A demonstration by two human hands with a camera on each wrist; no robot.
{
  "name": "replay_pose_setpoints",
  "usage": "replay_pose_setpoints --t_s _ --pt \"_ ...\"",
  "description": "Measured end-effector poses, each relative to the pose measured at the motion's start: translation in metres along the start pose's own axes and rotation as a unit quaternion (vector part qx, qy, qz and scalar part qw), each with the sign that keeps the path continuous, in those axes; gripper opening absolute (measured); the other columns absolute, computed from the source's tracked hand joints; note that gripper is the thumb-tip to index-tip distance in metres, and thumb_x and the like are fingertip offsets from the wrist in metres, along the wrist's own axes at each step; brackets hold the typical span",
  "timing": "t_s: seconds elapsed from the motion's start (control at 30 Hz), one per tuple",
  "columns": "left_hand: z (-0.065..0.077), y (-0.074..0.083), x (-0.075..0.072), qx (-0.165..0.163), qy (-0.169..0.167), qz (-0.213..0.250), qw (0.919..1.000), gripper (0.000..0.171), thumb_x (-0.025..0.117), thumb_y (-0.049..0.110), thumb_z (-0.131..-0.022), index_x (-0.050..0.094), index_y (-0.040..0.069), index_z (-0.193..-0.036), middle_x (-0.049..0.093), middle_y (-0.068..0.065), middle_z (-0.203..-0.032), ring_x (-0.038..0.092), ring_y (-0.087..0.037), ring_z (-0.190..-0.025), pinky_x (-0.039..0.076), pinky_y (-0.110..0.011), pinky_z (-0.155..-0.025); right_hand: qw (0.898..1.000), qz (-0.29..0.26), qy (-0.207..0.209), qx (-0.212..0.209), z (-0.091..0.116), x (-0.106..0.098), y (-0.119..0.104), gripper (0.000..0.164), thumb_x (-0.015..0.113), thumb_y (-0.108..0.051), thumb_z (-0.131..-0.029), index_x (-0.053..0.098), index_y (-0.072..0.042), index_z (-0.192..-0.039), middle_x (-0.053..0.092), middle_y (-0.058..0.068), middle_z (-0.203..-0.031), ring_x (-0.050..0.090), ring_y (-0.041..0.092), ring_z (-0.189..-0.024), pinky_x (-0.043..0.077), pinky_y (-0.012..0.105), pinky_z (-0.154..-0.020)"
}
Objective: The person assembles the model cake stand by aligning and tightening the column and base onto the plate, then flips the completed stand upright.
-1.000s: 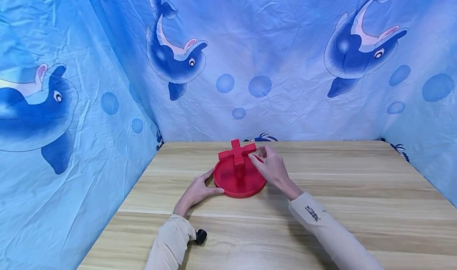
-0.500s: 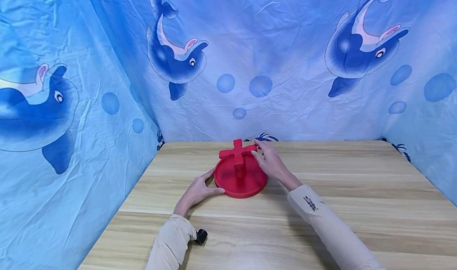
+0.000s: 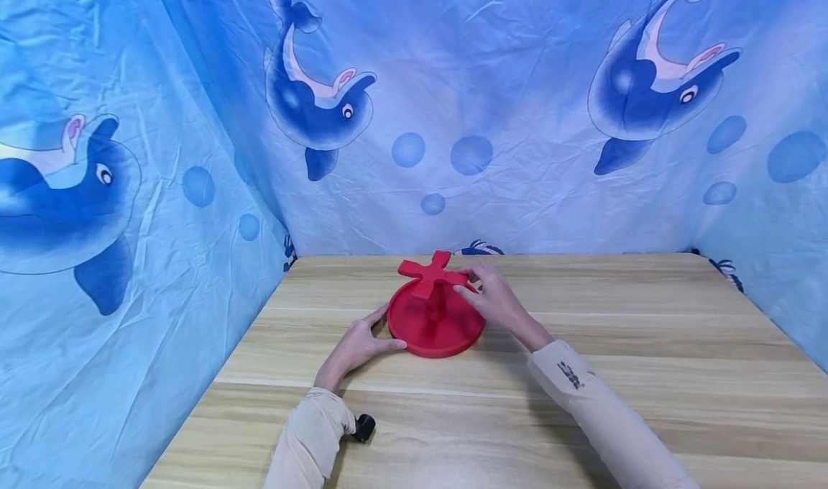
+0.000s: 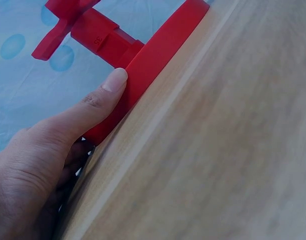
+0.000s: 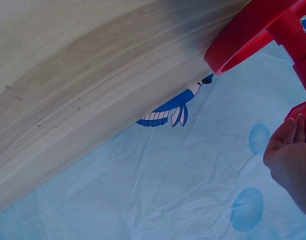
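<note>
A red round base (image 3: 446, 336) with a raised rim lies flat on the table, a red post (image 3: 435, 306) standing up from its middle. On top of the post sits a red cross-shaped handle (image 3: 432, 277) with blunt arms. My left hand (image 3: 358, 344) holds the base's rim at the left, thumb at the near side and fingers round the far side. In the left wrist view the thumb (image 4: 115, 82) presses the rim, and the post (image 4: 95, 35) carries small raised figures. My right hand (image 3: 498, 302) pinches the handle's right arm between thumb and fingers.
A wooden table (image 3: 647, 374) carries the red piece near its back edge. Blue cloth (image 3: 530, 187) with printed dolphins hangs behind and at both sides. A small black device (image 3: 365, 428) is fixed at the left sleeve.
The cross-shaped handle has turned clockwise as seen from above. My right hand reached forward along its right arm, then came back slightly while pinching it. The left hand and base stay put.
</note>
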State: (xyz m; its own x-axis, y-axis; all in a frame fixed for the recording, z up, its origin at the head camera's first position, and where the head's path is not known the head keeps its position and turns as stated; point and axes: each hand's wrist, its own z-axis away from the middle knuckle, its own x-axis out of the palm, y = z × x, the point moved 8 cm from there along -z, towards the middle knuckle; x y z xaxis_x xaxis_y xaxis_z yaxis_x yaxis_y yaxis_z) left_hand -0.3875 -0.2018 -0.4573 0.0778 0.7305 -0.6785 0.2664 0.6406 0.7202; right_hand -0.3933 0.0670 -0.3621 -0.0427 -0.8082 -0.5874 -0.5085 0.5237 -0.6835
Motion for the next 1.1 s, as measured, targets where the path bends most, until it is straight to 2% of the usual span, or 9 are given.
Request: replay_pose_setpoints --t_s 0.13,0.27,0.43,0.63,0.77,0.87,1.0,1.1 --pt "0.000 0.000 0.000 0.006 0.001 -0.002 1.0000 0.101 0.088 0.053 -0.079 0.041 0.015 -0.160 0.046 -0.016 -0.157 0.041 -0.037 -0.145 0.042 -0.056 -0.111 1.000 -0.007 0.008 0.000 0.003 0.001 -0.002 0.045 0.081 -0.011 -0.090 0.065 -0.002 -0.132 0.063 0.013 -0.123 0.059 0.031 -0.110 0.061 0.040 -0.079" --pt "0.000 -0.001 0.000 -0.005 -0.001 -0.006 1.0000 0.101 0.088 0.053 -0.078 0.041 0.018 -0.160 0.046 -0.014 -0.158 0.041 -0.035 -0.145 0.043 -0.054 -0.111 0.999 -0.006 0.024 -0.020 0.009 0.006 -0.010 0.047 0.084 -0.011 -0.087 0.066 0.000 -0.129 0.065 0.013 -0.121 0.060 0.031 -0.110 0.061 0.045 -0.082" --pt "-0.002 -0.001 -0.001 -0.004 0.001 -0.007 1.0000 0.101 0.088 0.053 -0.079 0.041 0.016 -0.160 0.046 -0.015 -0.157 0.041 -0.036 -0.145 0.043 -0.055 -0.111 0.999 -0.001 0.038 -0.025 0.019 0.013 -0.019 0.046 0.084 -0.019 -0.089 0.067 0.001 -0.127 0.066 0.015 -0.121 0.060 0.032 -0.114 0.060 0.051 -0.086" --pt "-0.002 -0.001 0.001 -0.006 -0.003 0.004 1.0000 0.100 0.089 0.050 -0.079 0.042 0.014 -0.160 0.046 -0.016 -0.157 0.039 -0.036 -0.146 0.039 -0.055 -0.114 0.995 0.012 0.098 0.001 0.022 -0.001 -0.017 0.035 0.080 -0.019 -0.092 0.069 -0.002 -0.121 0.068 0.010 -0.106 0.063 0.027 -0.096 0.061 0.042 -0.077" --pt "-0.002 -0.001 0.001 -0.007 -0.002 0.005 1.0000 0.099 0.089 0.050 -0.079 0.042 0.014 -0.160 0.046 -0.016 -0.157 0.039 -0.036 -0.146 0.039 -0.056 -0.114 0.992 0.028 0.123 0.002 0.017 -0.011 -0.011 0.032 0.079 -0.020 -0.094 0.068 0.000 -0.116 0.066 0.014 -0.098 0.062 0.034 -0.091 0.056 0.040 -0.074" --pt "-0.003 -0.001 0.000 -0.005 0.001 0.000 1.0000 0.100 0.089 0.051 -0.079 0.042 0.015 -0.160 0.047 -0.017 -0.156 0.040 -0.037 -0.145 0.040 -0.056 -0.113 0.994 0.031 0.109 -0.002 0.012 -0.011 -0.006 0.040 0.079 -0.018 -0.093 0.064 0.001 -0.126 0.064 0.020 -0.112 0.061 0.038 -0.104 0.057 0.046 -0.081" --pt "-0.003 -0.002 0.000 -0.004 0.003 -0.002 1.0000 0.101 0.089 0.051 -0.078 0.042 0.015 -0.160 0.047 -0.017 -0.156 0.041 -0.036 -0.145 0.040 -0.056 -0.113 0.998 0.024 0.060 -0.003 0.008 -0.001 0.002 0.060 0.076 -0.014 -0.096 0.051 -0.002 -0.149 0.056 0.022 -0.136 0.054 0.040 -0.124 0.058 0.052 -0.090" --pt "-0.003 -0.001 0.001 -0.002 0.003 0.000 1.0000 0.101 0.089 0.051 -0.079 0.042 0.014 -0.160 0.047 -0.017 -0.156 0.041 -0.036 -0.145 0.040 -0.056 -0.113 0.999 0.007 0.041 -0.017 0.007 0.003 0.003 0.059 0.071 -0.010 -0.099 0.047 0.001 -0.152 0.056 0.022 -0.138 0.054 0.042 -0.125 0.059 0.051 -0.090"
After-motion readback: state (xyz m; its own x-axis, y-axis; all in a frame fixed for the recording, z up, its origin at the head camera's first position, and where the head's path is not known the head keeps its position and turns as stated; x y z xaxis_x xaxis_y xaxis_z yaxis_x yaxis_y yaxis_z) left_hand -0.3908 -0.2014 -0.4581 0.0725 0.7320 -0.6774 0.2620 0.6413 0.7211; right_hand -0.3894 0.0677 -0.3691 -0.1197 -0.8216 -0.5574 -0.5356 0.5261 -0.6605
